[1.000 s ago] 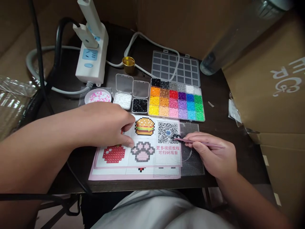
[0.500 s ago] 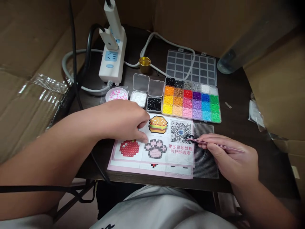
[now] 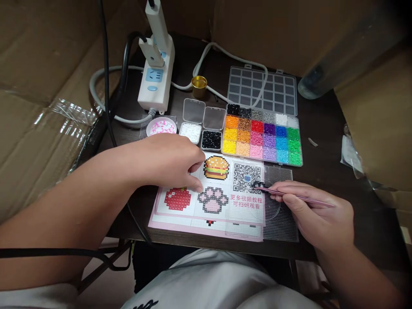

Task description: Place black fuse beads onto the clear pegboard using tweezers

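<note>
My left hand (image 3: 169, 161) rests on a pattern sheet (image 3: 212, 193), fingers curled with the fingertips pressing the paper between the burger picture and the red strawberry picture. My right hand (image 3: 317, 212) pinches pink tweezers (image 3: 291, 195) whose tip touches a few black beads (image 3: 257, 185) beside the QR code. A clear pegboard (image 3: 278, 214) lies under the sheet's right part. Above it stands an open bead organizer (image 3: 262, 137) with many colours in compartments.
Two small open boxes hold white beads (image 3: 190, 131) and black beads (image 3: 210, 139); a dish of pink beads (image 3: 161, 127) sits to their left. A power strip (image 3: 156, 81), cables and a gold cap (image 3: 199, 86) lie behind. Cardboard walls enclose the small dark table (image 3: 322, 128).
The camera view has shifted, so everything sits further right in the picture. Both hands keep their places on the sheet and the tweezers stay at the black beads.
</note>
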Demonstrator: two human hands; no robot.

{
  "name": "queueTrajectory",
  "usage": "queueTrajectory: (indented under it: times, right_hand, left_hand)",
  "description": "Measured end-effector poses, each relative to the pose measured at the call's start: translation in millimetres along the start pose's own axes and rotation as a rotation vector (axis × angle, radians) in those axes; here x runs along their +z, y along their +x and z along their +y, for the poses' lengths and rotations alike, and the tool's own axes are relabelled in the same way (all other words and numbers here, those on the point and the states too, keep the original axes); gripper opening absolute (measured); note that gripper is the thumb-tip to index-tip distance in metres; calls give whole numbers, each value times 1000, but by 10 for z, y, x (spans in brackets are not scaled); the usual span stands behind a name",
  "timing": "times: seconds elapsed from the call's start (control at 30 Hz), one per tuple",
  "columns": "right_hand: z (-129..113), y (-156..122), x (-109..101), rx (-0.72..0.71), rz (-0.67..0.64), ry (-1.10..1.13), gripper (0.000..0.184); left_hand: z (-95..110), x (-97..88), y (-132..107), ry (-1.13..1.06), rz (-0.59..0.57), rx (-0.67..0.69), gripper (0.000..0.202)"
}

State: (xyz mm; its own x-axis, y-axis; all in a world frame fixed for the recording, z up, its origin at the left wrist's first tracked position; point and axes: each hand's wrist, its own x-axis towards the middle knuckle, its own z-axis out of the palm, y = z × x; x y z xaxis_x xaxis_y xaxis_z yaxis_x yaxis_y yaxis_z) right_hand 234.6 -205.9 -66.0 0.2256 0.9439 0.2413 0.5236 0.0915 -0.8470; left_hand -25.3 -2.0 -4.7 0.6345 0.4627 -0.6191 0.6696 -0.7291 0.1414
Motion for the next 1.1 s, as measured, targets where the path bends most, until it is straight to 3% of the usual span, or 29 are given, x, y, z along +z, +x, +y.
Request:
queueTrajectory:
  times: [0.33,0.5,0.73,1.1]
  right_hand:
    - [-75,76,21,-7,-8,-13,21]
    - [-72,104,37,-21,-9,61,19]
    - [-53,94,42,-56,-22,57,25]
    - [-50,92,48,-103,-21,34,33]
  left_hand:
    - [-4,5,14,-9,70,-32,34]
    - [11,-17,41,-4,8,-52,34]
    - [5,7,44,-9,84,-53,35]
    - [-1,15,43,7,61,-25,35]
